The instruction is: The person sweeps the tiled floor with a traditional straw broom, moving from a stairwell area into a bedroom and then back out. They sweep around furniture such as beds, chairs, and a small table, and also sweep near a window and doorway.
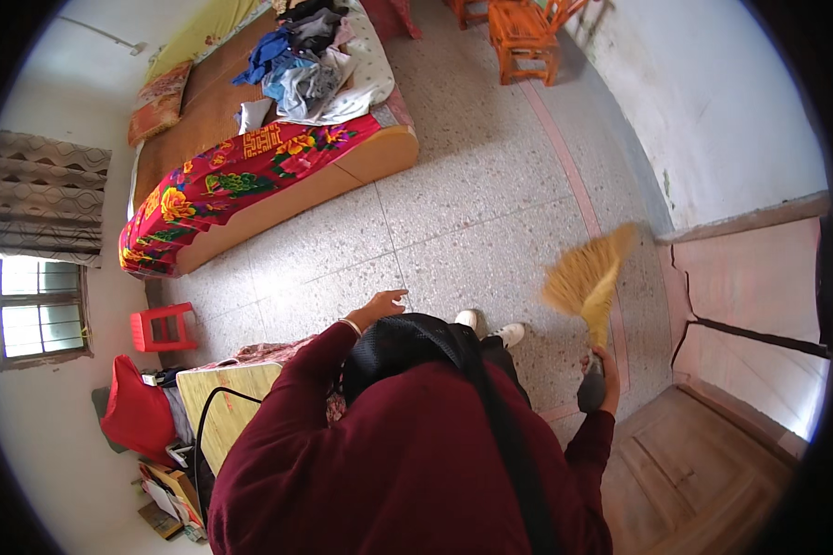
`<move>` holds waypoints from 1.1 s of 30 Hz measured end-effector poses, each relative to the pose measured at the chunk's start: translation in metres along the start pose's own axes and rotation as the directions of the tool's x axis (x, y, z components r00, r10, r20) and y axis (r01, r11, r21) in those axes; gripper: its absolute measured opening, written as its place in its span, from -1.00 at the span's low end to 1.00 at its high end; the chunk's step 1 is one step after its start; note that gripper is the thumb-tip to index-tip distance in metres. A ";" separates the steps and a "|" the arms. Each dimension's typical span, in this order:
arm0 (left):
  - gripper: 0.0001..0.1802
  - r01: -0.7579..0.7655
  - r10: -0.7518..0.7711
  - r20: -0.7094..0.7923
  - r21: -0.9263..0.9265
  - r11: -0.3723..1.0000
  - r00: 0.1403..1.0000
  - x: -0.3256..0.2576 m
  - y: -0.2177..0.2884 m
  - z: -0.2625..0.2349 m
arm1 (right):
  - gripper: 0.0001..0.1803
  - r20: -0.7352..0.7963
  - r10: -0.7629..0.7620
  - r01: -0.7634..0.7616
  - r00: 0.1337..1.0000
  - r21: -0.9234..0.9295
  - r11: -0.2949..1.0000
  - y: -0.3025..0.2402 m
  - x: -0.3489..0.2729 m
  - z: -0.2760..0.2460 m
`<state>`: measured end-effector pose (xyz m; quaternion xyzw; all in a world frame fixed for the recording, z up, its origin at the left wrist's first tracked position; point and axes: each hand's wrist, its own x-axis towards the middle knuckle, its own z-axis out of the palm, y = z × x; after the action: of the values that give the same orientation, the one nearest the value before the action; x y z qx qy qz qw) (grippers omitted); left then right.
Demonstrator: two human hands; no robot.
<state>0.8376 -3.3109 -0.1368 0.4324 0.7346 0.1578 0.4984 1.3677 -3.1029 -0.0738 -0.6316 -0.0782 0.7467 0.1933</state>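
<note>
My right hand [609,381] is closed around the short dark handle of a straw broom [590,277], out to the right of my body. The broom's yellow bristles fan up and away from my hand, over the speckled floor [472,203]; whether they touch it I cannot tell. In front of my waist, my left hand [378,307] holds nothing, its fingers stretched out toward the right. A bracelet circles that wrist. Just below the left hand is a black bag [407,338] with a strap across my body. My white shoes [507,334] show beyond it.
A bed [366,165] with a red floral cover [241,185] and heaped clothes [305,79] stands far left. A red stool [163,327] and a pale-topped table [217,407] are on the left. An orange wooden chair [525,42] is far right; a brown door [685,472] stands near right.
</note>
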 end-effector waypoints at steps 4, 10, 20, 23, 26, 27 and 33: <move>-0.40 0.007 -0.007 -0.012 0.041 0.999 1.000 0.007 -0.025 0.009 | -0.75 -0.006 -0.004 0.004 1.000 -0.011 1.000 -0.003 0.025 -0.007; -0.42 -0.001 0.001 -0.008 -0.004 1.000 1.000 -0.006 -0.045 0.029 | -0.74 0.152 -0.084 0.112 0.985 -0.189 0.976 0.001 0.024 0.040; -0.39 0.042 -0.025 0.087 -0.199 0.979 0.996 -0.025 -0.016 0.058 | -0.81 0.501 -0.020 0.191 0.865 -0.293 0.937 -0.021 0.046 0.119; -0.38 0.046 -0.051 -0.064 -0.074 0.996 0.997 -0.036 -0.017 0.093 | -0.78 0.411 0.179 0.053 0.894 -0.494 0.868 -0.048 0.070 0.101; -0.39 -0.008 0.002 -0.092 -0.066 0.998 0.996 -0.033 -0.021 0.141 | -0.75 0.420 0.198 0.050 0.886 -0.509 0.859 -0.082 0.077 0.044; -0.39 -0.031 0.025 -0.110 -0.059 0.998 0.994 -0.035 -0.021 0.157 | -0.74 0.431 0.185 0.044 0.883 -0.469 0.882 -0.093 0.077 0.029; -0.40 -0.093 0.081 -0.130 -0.089 0.992 0.988 -0.022 0.002 0.228 | -0.70 0.349 -0.011 0.033 0.937 -0.057 0.998 -0.142 0.066 -0.110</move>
<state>1.0390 -3.3722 -0.2257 0.4290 0.7368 0.2412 0.4636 1.4931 -2.9617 -0.1031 -0.4944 -0.1416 0.8416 0.1651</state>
